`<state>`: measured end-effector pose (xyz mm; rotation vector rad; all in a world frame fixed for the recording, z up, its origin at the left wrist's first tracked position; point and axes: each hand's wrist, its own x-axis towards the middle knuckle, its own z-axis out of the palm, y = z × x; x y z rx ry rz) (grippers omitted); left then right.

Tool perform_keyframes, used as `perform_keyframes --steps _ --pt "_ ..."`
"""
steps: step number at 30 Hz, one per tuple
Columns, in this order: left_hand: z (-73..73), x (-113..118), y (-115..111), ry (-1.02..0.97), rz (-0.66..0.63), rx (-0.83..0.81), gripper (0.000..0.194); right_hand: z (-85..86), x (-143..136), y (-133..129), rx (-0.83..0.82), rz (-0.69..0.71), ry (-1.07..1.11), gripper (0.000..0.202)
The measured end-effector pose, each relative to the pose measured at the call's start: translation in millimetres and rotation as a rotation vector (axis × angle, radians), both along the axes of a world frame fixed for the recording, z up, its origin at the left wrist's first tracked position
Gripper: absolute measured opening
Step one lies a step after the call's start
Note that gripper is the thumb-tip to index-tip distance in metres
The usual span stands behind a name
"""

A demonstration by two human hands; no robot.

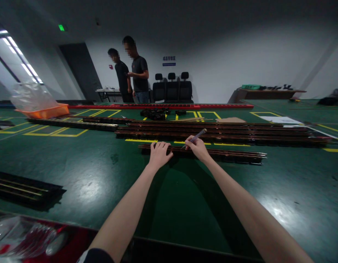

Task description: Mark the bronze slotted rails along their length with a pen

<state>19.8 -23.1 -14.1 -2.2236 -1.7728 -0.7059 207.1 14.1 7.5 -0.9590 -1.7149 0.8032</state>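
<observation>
A long dark rail assembly [234,155] with thin coppery rods lies across the green table [103,171] in front of me. Over its left part rests my left hand [160,155], fingers spread on the rail and thumb apart. My right hand [196,147] pinches a slim pen-like tool [198,134], its thin tip pointing down at the rail just right of my left hand. Beyond both hands, several similar rails [218,133] lie side by side. Whether the tip touches the rail is too small to tell.
Another rail piece [23,188] lies at the left. Farther back are an orange tray [45,111] with clear plastic bags, a long red rail [185,106], dark parts [155,113] and white paper [281,119]. Two people stand behind the table. Clear plastic packaging [23,237] is at the lower left.
</observation>
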Motion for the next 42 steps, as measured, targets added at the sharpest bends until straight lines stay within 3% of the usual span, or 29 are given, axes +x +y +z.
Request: perform_keyframes --steps 19,42 --pt "3.0 -1.5 0.3 0.045 -0.003 -0.059 0.033 0.3 0.2 -1.4 0.004 0.001 -0.046 0.016" --pt "2.2 -0.7 -1.2 0.042 -0.011 -0.012 0.032 4.3 -0.1 -3.9 0.005 0.003 -0.058 0.018"
